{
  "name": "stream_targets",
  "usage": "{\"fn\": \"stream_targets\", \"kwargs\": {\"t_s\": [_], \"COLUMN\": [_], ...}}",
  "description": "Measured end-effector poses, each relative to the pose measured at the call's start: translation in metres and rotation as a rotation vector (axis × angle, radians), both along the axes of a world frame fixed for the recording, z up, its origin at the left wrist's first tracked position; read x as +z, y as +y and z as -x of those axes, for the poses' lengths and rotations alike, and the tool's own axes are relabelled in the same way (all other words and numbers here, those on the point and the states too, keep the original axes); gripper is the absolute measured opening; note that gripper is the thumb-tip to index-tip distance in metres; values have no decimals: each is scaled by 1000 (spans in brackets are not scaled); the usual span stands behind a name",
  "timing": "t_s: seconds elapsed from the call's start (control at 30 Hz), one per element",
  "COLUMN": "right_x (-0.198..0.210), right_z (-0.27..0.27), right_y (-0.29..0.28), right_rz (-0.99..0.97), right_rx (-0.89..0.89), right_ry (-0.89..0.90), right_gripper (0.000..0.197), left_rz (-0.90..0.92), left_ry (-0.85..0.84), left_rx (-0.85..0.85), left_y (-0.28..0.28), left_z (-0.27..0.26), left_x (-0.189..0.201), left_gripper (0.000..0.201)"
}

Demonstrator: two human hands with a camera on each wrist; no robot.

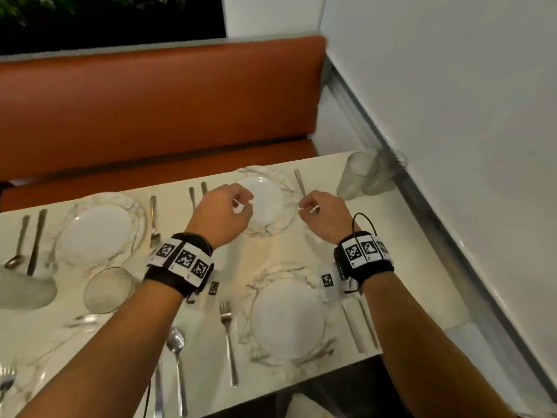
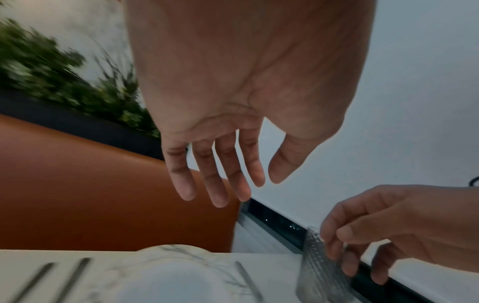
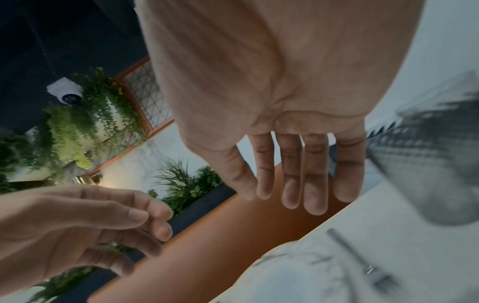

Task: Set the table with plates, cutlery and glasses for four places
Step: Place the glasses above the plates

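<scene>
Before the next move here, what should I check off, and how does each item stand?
1. Left hand free: ok, holds nothing.
2. Right hand free: ok, fingers straight, empty.
3. Far right plate set with cutlery: ok, fork on one side, two handles on the other.
4. Glass at that place: not ok; two glasses stand together in the corner by the wall.
5. Glass at the near right plate: not ok, none beside it.
6. Corner glasses touching or apart: cannot tell.
</scene>
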State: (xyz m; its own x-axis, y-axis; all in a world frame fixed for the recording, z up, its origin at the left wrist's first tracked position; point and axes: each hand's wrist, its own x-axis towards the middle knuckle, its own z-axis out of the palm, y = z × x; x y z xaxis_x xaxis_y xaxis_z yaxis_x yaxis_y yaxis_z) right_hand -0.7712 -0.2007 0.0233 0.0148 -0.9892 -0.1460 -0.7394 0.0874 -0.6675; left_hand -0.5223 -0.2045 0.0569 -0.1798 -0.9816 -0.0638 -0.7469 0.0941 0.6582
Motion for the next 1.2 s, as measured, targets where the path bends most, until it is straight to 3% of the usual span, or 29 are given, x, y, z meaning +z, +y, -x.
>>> {"fn": "stream_targets", "kwargs": {"t_s": [0.17, 0.3, 0.43, 0.57, 0.63, 0.73, 0.93, 1.2], "right_x": [1, 5, 10, 10, 7, -2, -10, 10], "right_z": [119, 181, 214, 231, 232, 232, 227, 198], "right_y": [-35, -67, -101, -139, -153, -162, -166, -132], "right_rz": [5, 41, 20, -98, -164, -202, -252, -210], "right_rx": [-27, -43, -3, 105, 165, 214, 196, 178], "right_ry": [126, 346, 578, 663, 708, 734, 693, 552], "right_gripper": [17, 27, 66, 103, 114, 113, 72, 71], "left_rz": [-32, -27, 13, 2, -61, -113, -155, -179], "left_ry": [-8, -157, -378, -583, -649, -674, -512, -234], "left_rx": [-98, -167, -233, -290, -289, -301, -243, -55], "left_y": [-43, -83, -117, -143, -152, -159, -153, -98], "left_z": [133, 217, 278, 316, 325, 332, 324, 246], "left_x": [0, -9, -22, -36, -44, -54, -55, -30], "left_gripper": [27, 61, 96, 116, 120, 114, 94, 90]}}
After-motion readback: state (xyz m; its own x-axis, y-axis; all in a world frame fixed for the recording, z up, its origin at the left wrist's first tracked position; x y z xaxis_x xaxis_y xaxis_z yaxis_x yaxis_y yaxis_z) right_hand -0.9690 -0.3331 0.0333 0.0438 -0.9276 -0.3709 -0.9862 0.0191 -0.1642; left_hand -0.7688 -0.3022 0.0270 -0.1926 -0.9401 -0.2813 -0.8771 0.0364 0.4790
